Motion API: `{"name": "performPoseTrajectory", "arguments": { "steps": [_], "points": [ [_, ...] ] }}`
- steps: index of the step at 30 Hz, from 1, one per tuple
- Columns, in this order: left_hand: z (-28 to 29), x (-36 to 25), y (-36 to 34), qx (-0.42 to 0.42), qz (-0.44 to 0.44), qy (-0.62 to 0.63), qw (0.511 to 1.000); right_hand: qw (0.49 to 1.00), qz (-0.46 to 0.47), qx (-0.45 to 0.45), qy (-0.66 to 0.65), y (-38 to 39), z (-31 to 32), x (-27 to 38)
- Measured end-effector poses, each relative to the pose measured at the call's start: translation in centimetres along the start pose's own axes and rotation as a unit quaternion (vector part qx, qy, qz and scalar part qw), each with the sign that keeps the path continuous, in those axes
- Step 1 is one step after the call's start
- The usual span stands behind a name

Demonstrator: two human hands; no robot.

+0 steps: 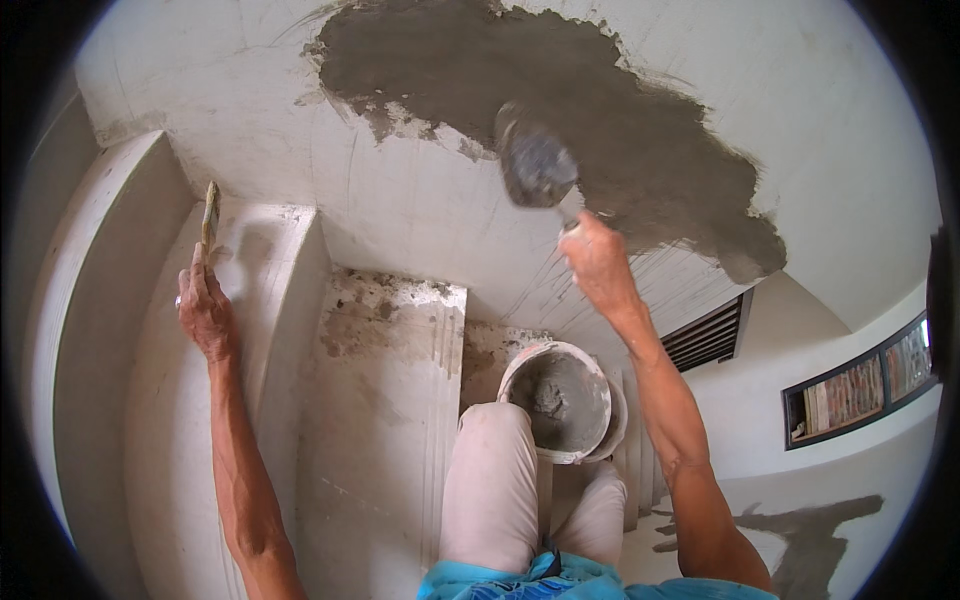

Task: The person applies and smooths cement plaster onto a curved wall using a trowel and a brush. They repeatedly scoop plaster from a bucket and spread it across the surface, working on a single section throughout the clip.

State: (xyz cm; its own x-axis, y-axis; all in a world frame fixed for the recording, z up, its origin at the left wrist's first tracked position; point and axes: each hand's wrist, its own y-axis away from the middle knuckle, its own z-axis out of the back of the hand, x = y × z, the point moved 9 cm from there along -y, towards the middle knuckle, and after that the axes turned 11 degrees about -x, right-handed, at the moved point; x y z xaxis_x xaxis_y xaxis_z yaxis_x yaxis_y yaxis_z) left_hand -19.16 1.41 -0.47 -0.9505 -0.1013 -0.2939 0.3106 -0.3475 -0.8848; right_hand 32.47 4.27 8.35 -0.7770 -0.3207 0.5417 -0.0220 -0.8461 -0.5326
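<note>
On the left, my left hand [207,312] is closed around a narrow brush [211,215], seen edge-on and pointing up, above a pale step. My right hand [600,262] grips the handle of a trowel [540,172]. Its rounded blade is smeared by motion and carries grey mortar, close to the lower edge of a wet grey mortar patch [460,70] on the white wall. Between my legs and the wall stands a bucket [607,405] whose rim is crusted. Grey mortar [555,400] lies inside it.
Pale steps [385,400] climb to the left along the wall. A second bucket rim [622,425] shows behind the first. To the right are a dark slatted vent [705,332] and a black-framed window opening [850,395]. Another grey patch [815,545] marks the surface at lower right.
</note>
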Motion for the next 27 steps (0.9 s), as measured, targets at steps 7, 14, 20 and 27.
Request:
{"name": "performPoseTrajectory", "arguments": {
  "steps": [7, 14, 20, 27],
  "points": [
    [-0.2, -0.1, -0.2, 0.021, 0.016, -0.001, 1.000, 0.992, 0.015, -0.108, 0.068, -4.4, 3.3, 3.8],
    [-0.4, 0.2, -0.1, 0.026, 0.041, 0.002, 0.999, 0.995, 0.084, 0.046, -0.010, -1.3, -0.3, 4.0],
    [0.1, 0.1, -0.1, 0.010, 0.026, -0.002, 1.000, 0.997, -0.005, -0.080, -0.014, -4.6, 3.6, 5.3],
    [0.1, 0.5, 0.3, 0.028, 0.047, -0.002, 0.999, 0.982, -0.121, 0.115, -0.090, 0.0, -0.9, 3.2]
  ]
}}
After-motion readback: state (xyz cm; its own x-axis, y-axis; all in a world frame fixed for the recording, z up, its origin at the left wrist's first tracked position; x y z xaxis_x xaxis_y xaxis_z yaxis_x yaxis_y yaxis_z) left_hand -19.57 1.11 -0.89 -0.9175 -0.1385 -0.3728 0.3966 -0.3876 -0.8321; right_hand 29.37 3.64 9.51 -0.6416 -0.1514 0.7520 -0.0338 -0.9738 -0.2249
